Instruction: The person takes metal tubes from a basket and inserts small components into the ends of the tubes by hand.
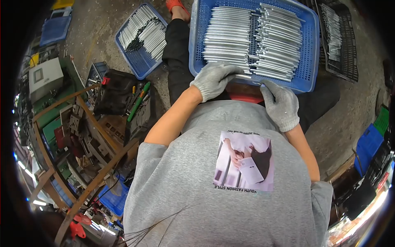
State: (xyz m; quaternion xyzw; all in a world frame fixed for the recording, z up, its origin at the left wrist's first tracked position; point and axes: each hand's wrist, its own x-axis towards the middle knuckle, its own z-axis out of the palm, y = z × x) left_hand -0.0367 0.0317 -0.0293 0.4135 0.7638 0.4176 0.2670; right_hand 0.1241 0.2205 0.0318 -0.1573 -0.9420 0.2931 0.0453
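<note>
Both hands wear grey knitted gloves, close to the near rim of a large blue plastic basket [192, 53]. My left hand [214, 80] is closed on a thin silvery metal rod [246, 77], whose end sticks out to the right past the fingertips. My right hand [283, 103] is just right of the rod's end, thumb and index finger brought together in a pinch. What lies between those fingertips, if anything, is too small to tell. Inside the basket, many similar metal rods [227, 35] lie stacked in two side-by-side rows.
A smaller blue basket [142, 74] with more rods stands on the floor at the left. A black crate [349, 61] with rods is at the right. Further left are a black tool bag [117, 92], a green-handled tool [139, 101] and a rusty metal frame [101, 175].
</note>
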